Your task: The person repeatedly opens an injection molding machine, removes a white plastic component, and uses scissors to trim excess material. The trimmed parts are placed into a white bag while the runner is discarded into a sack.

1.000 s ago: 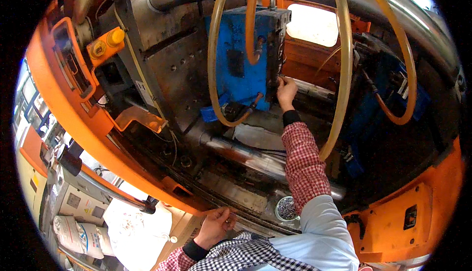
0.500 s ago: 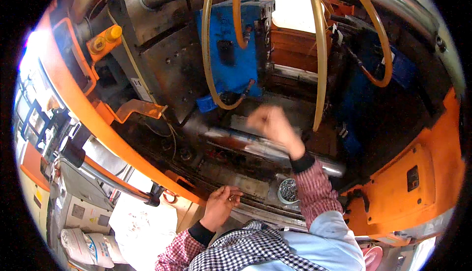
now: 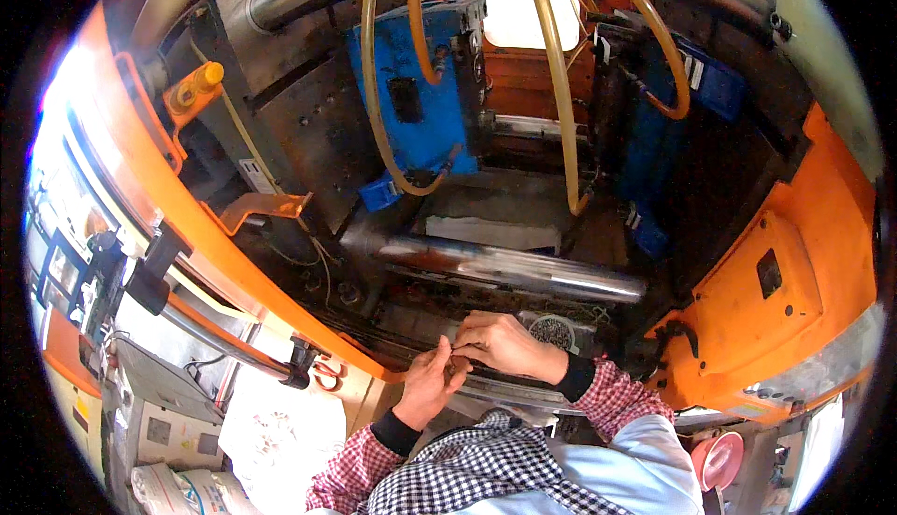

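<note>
In front of my apron, my left hand (image 3: 431, 387) and my right hand (image 3: 503, 343) meet at the fingertips. Both are closed in a pinch. Whatever lies between the fingers is too small or hidden to make out. Just beyond my right hand stands a round bowl (image 3: 551, 316) full of small grey metal pieces. A thick shiny steel bar (image 3: 514, 269) crosses the machine beyond both hands. Farther in are a blue mould half (image 3: 420, 94) on the left and a darker blue block (image 3: 649, 141) on the right, with a gap between them.
Several yellowish hoses (image 3: 558, 85) hang down in front of the mould. An orange frame (image 3: 271, 300) runs along the left, with an orange panel (image 3: 761, 300) on the right. A white sheet (image 3: 280, 431) with small pieces on it lies lower left. A pink basin (image 3: 718, 459) sits lower right.
My right hand has come down from above the steel bar to meet my left hand. My head view has shifted slightly, so the machine appears farther left and the bowl lower-lying hand now partly borders it.
</note>
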`<move>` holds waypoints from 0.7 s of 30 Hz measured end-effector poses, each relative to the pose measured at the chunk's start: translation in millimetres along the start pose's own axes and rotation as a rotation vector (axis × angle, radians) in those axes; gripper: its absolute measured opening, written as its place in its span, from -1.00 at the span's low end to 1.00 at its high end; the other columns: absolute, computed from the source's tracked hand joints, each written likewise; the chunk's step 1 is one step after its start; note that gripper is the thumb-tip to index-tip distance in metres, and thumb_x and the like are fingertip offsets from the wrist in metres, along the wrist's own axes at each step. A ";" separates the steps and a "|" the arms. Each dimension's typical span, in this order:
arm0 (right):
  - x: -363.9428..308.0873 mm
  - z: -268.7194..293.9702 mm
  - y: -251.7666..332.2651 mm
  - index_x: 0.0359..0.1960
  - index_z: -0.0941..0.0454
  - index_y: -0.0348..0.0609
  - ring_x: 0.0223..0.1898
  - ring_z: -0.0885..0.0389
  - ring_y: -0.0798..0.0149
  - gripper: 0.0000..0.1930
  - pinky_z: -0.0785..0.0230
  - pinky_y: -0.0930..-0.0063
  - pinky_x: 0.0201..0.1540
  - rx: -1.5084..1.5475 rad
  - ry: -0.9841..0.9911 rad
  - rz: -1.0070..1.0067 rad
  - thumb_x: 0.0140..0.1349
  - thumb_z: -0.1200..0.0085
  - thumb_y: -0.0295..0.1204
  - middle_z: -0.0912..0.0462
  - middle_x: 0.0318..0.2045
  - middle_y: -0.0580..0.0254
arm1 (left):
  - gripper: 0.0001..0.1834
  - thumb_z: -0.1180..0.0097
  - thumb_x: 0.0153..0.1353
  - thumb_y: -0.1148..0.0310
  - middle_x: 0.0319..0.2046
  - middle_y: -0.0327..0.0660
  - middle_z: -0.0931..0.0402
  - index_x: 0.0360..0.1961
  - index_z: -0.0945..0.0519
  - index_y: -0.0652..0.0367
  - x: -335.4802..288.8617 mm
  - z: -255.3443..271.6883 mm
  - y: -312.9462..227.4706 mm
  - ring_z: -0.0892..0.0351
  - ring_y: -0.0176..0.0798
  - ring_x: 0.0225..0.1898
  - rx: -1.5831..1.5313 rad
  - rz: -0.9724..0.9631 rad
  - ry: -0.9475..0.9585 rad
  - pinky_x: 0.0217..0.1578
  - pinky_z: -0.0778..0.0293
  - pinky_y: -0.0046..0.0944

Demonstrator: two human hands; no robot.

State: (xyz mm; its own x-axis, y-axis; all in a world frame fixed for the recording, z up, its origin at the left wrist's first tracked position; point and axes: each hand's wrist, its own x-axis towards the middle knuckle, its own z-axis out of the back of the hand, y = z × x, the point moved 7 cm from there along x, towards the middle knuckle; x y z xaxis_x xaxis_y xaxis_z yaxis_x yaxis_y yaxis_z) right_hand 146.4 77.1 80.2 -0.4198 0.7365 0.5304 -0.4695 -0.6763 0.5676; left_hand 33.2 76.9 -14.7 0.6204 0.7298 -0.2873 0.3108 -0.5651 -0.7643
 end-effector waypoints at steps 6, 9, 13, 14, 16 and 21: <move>-1.2 11.8 -2.2 -0.47 -0.54 -0.24 -0.38 -0.51 0.03 -0.88 -0.40 0.26 -0.32 0.013 -0.078 -0.047 -0.03 -0.14 -0.45 -0.52 -0.49 0.09 | -0.70 0.08 0.29 0.18 -0.54 -0.28 -0.42 -0.32 -0.47 0.25 -0.6 -9.1 -13.8 -0.22 -0.49 -0.62 0.080 -0.084 -0.148 -0.58 -0.12 -0.53; 4.2 16.4 -9.1 -0.46 -0.54 -0.27 -0.39 -0.52 0.02 -0.87 -0.41 0.27 -0.32 0.085 -0.150 -0.079 -0.01 -0.13 -0.46 -0.54 -0.47 0.05 | -0.71 0.08 0.29 0.21 -0.57 -0.32 -0.37 -0.26 -0.48 0.27 0.5 -13.4 -20.2 -0.21 -0.50 -0.61 0.092 -0.098 -0.158 -0.58 -0.11 -0.53; 39.6 66.4 -52.2 -0.46 -0.57 -0.26 -0.39 -0.58 0.33 -0.94 -0.42 0.50 -0.31 0.075 -0.476 -0.157 0.02 -0.13 -0.53 -0.61 -0.45 0.17 | -0.70 0.10 0.30 0.25 -0.61 -0.37 -0.30 -0.19 -0.48 0.29 -3.3 -16.6 -27.3 -0.20 -0.51 -0.60 0.235 -0.100 -0.141 -0.58 -0.10 -0.53; 52.6 85.5 -71.0 -0.49 -0.57 -0.25 -0.39 -0.60 0.24 -0.92 -0.42 0.43 -0.34 0.119 -0.616 -0.199 -0.02 -0.16 -0.50 -0.62 -0.47 0.10 | -0.70 0.10 0.30 0.25 -0.61 -0.39 -0.28 -0.18 -0.48 0.30 -6.5 -17.6 -28.7 -0.20 -0.51 -0.60 0.301 -0.108 -0.144 -0.59 -0.09 -0.53; 78.8 119.5 -117.0 -0.52 -0.56 -0.25 -0.48 -0.56 0.26 -0.90 -0.40 0.44 -0.41 0.069 -0.897 -0.145 0.01 -0.16 -0.48 -0.61 -0.51 0.13 | -0.69 0.09 0.30 0.23 -0.60 -0.39 -0.30 -0.18 -0.50 0.29 -7.4 -5.3 -14.7 -0.21 -0.52 -0.60 0.197 -0.060 -0.189 -0.59 -0.09 -0.54; 141.2 187.3 -214.3 -0.35 -0.59 -0.34 -0.38 -0.60 0.17 -0.80 -0.40 0.39 -0.27 -0.052 -1.102 -0.395 0.07 -0.15 -0.42 -0.63 -0.43 0.01 | -0.71 0.07 0.29 0.23 -0.58 -0.39 -0.35 -0.23 -0.53 0.26 -10.8 -1.5 -5.7 -0.21 -0.53 -0.60 0.236 0.009 -0.298 -0.60 -0.10 -0.54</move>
State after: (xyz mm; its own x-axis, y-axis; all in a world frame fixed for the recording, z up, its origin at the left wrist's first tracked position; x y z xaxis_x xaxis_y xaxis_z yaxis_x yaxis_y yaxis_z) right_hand 333.2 324.0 151.4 0.6504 0.4704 0.5964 -0.4585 -0.3829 0.8020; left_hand 25.9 71.7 -6.4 0.3750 0.8245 -0.4237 0.1097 -0.4933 -0.8629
